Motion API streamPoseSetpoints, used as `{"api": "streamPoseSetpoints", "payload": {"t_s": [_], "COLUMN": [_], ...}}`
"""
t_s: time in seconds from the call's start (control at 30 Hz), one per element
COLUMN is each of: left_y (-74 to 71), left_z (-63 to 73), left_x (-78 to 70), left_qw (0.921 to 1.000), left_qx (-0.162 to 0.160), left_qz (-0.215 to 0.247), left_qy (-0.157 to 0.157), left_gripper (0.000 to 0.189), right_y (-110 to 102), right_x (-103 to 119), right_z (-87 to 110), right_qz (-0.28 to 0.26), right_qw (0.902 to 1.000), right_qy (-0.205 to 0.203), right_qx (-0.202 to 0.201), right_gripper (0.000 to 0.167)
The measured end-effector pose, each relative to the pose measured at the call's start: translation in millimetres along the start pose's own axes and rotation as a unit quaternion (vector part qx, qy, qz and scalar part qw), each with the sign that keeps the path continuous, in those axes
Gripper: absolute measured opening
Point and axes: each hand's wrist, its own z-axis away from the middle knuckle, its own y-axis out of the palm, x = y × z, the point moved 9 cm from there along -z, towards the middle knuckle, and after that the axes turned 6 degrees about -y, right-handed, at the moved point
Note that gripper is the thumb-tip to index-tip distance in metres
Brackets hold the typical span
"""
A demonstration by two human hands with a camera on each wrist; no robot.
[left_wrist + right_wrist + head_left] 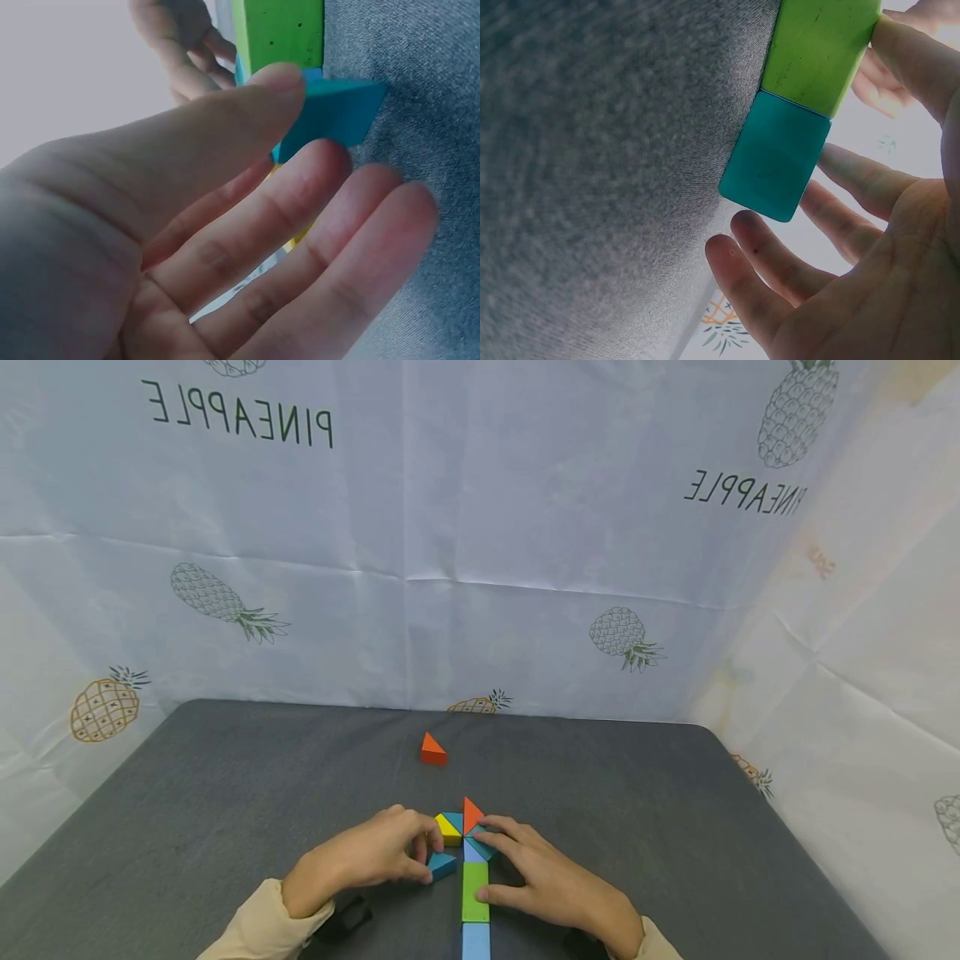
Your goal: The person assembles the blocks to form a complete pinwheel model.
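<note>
My left hand (378, 852) pinches a blue triangular block (442, 867) between thumb and fingers, left of a row of blocks. In the left wrist view the thumb lies over the near face of this block (337, 112). My right hand (543, 872) spreads along the row's right side, its thumb at the edge of the green rectangular block (472, 885). Its fingertips rest by the teal triangular block (482, 847) and the red triangular block (470, 817) at the far end. A yellow block (450, 832) adjoins on the left.
A light blue block (476, 942) continues the row toward me. One loose orange-red triangular block (433, 752) sits farther back on the dark table (637, 793). A pineapple-printed cloth (510, 527) hangs behind the table and along its sides.
</note>
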Motion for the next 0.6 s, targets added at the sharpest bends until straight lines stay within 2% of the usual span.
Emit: {"api": "streamPoseSetpoints", "payload": {"t_s": [0.23, 0.6], "left_y": [-2.8, -3.8], "left_z": [-2.3, -3.7], "left_x": [-0.1, -1.4], "left_qw": [0.9994, 0.9982], "left_qx": [-0.029, -0.051], "left_qz": [-0.017, -0.027], "left_qy": [0.001, 0.012], "left_gripper": [0.022, 0.025], "right_y": [0.3, 0.0], "right_x": [-0.5, -0.4], "right_z": [-1.2, -1.1], "right_qz": [-0.002, -0.003], "right_qw": [1.0, 1.0], "right_qy": [-0.001, 0.004], "right_qx": [0.003, 0.005], "right_gripper": [0.069, 0.07]}}
